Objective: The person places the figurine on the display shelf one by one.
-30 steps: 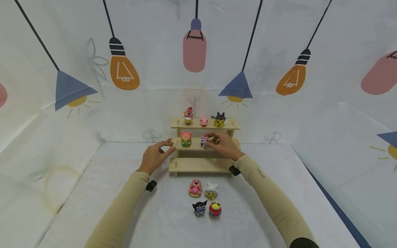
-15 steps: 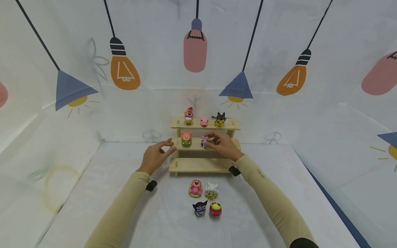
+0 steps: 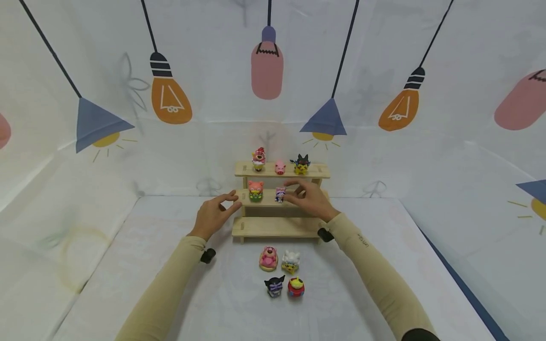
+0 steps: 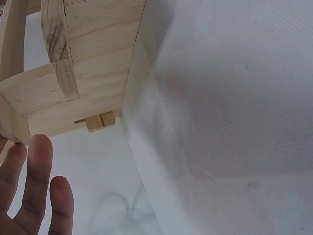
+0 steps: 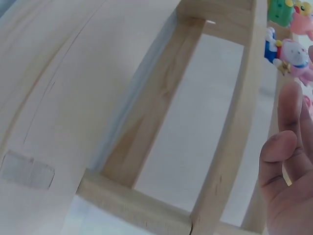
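Observation:
On the middle tier of a three-tier wooden display stand (image 3: 273,227), a small pink, white and blue figurine (image 3: 279,194) stands upright. My right hand (image 3: 309,199) is just to its right, thumb and fingers relaxed and bent, fingertips right beside it. In the right wrist view, the figurine (image 5: 294,54) shows fully above a fingertip, not wrapped by fingers. My left hand (image 3: 214,213) touches the left end of the same tier with thumb and index finger apart. In the left wrist view, the other fingers (image 4: 38,176) extend loosely next to the wood.
A pink-and-green figurine (image 3: 256,191) shares the middle tier. On the top tier are a red-hatted bear (image 3: 259,159), a pink pig (image 3: 279,167) and a black-eared yellow figurine (image 3: 301,164). Several figurines, including a pink bear (image 3: 268,259), sit on the white table before the stand.
My right hand has drawn slightly to the right off the pink, white and blue figurine, which stays in place. The left hand has stayed at the tier's end.

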`<action>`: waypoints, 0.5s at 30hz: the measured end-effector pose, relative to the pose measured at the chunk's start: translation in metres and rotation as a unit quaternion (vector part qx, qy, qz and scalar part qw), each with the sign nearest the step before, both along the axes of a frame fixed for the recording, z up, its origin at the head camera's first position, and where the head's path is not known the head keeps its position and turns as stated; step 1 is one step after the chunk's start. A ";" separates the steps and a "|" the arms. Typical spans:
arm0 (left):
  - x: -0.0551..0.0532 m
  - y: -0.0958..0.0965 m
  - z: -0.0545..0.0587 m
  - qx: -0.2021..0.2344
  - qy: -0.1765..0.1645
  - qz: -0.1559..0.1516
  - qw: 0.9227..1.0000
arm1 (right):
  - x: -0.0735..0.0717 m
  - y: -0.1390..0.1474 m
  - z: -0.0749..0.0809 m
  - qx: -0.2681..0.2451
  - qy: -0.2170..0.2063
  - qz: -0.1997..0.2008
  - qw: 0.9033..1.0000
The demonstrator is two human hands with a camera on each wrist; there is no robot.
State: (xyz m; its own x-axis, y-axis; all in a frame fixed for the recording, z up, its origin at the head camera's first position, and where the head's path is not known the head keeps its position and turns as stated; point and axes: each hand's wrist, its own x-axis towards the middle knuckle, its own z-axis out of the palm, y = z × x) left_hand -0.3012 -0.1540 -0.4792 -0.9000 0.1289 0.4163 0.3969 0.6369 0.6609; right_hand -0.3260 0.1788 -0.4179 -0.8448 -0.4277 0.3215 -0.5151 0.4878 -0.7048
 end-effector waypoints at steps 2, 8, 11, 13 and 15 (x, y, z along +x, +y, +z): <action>0.000 0.000 0.000 0.002 -0.002 0.001 1.000 | 0.002 0.003 0.001 -0.002 0.003 -0.005 1.000; 0.001 0.000 0.000 0.003 0.000 -0.001 1.000 | 0.011 0.014 0.002 -0.008 0.029 -0.005 1.000; 0.000 0.000 -0.001 0.004 0.002 -0.003 1.000 | 0.018 0.019 0.000 -0.005 0.048 0.004 0.999; 0.000 0.000 -0.001 0.003 0.002 -0.001 1.000 | 0.025 0.022 -0.002 0.000 0.056 0.014 0.998; 0.000 0.001 -0.001 0.003 0.003 -0.003 1.000 | 0.031 0.026 -0.005 0.009 0.065 0.025 0.998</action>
